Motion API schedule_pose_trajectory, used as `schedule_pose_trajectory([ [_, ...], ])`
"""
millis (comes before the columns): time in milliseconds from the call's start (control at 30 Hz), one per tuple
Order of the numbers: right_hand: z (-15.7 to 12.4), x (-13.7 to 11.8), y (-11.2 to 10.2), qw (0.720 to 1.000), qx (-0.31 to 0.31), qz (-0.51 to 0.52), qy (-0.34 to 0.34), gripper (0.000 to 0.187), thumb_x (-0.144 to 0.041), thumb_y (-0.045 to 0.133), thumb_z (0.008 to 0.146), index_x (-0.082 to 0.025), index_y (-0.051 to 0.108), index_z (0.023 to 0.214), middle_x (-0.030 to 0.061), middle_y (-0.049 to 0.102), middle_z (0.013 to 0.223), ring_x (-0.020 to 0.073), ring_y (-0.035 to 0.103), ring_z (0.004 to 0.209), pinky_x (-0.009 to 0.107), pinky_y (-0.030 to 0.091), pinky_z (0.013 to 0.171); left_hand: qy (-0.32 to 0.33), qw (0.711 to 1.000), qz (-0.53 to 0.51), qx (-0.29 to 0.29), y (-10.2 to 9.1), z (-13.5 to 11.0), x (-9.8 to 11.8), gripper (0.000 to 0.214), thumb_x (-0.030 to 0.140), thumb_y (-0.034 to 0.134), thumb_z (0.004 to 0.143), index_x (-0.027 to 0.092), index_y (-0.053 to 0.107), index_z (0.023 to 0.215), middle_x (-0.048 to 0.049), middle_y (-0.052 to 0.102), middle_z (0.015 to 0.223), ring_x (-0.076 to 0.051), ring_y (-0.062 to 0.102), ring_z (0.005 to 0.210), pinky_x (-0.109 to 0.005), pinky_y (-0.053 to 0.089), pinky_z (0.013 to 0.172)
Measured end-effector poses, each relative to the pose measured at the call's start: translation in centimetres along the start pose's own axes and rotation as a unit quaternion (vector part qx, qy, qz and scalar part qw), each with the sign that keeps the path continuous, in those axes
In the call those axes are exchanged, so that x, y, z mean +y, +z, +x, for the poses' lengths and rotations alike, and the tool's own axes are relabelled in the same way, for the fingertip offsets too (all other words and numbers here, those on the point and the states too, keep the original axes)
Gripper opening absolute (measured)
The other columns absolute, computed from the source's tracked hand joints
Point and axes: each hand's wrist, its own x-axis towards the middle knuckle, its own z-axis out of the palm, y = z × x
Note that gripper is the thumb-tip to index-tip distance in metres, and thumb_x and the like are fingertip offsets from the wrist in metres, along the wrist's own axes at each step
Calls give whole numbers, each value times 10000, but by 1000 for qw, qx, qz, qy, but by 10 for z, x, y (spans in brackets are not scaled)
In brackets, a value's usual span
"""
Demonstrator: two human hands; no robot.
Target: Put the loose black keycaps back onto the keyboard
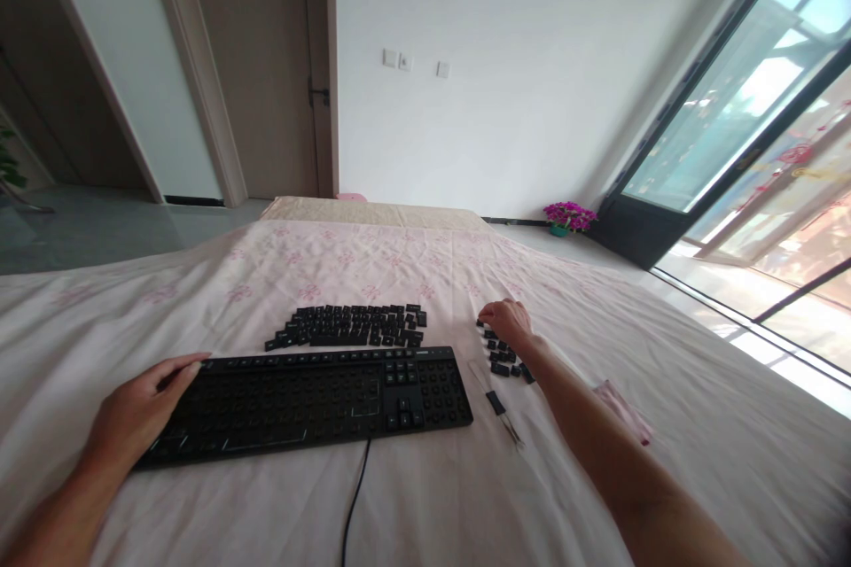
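Observation:
A black wired keyboard [312, 399] lies on a pale pink cloth; most of its key sockets look bare. My left hand [136, 412] rests on the keyboard's left end, fingers curved over its top corner. Behind the keyboard sits a large group of loose black keycaps [349, 325]. A smaller heap of keycaps [503, 359] lies to the right. My right hand [509, 322] is curled over this heap, fingertips down among the caps; whether it holds one is hidden.
A thin keycap puller tool [497, 405] lies just right of the keyboard. The keyboard cable [355, 492] runs toward me. A small pink packet [625, 412] sits beyond my right forearm. Far off are a door, a flower pot [569, 217] and glass doors.

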Motion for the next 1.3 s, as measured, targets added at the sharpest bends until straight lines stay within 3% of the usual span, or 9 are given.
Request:
schedule_pose_trajectory([
  [633,-6,-21,-14,996,-20,-49,-68,144,-252,611,796,-233,744,847,77,714,849,209,573,946,324,298,889,11,1000,-13,9,-1,-3,4,418,517,458,834,296,664,1123,1,711,1039,-196,637,938,-250,441,786],
  [767,-26,-44,-25,996,-2,-25,-87,204,-291,541,853,-256,733,912,56,715,927,208,564,980,323,311,896,12,1000,-12,12,0,-4,3,437,521,450,837,280,662,1133,-13,715,1005,-195,640,900,-250,443,760],
  [900,-58,-80,-30,977,29,86,-192,220,-338,503,889,-307,711,954,-8,707,967,187,563,956,311,352,867,18,1000,-10,12,-2,-6,5,437,519,448,842,275,660,1136,-19,714,1005,-194,639,900,-249,442,754],
  [1000,-79,-105,-28,960,26,128,-246,194,-324,531,883,-290,706,960,-3,698,950,187,552,952,316,375,854,20,1000,-7,16,-2,-6,6,425,506,454,841,275,666,1128,-14,718,1014,-190,642,900,-243,444,757],
  [1300,-96,-128,-24,957,19,116,-264,179,-290,552,886,-264,708,970,27,644,991,178,533,935,313,395,854,21,1000,-15,10,-2,-6,5,428,511,449,844,279,660,1135,-8,717,1017,-183,637,889,-238,437,757],
])
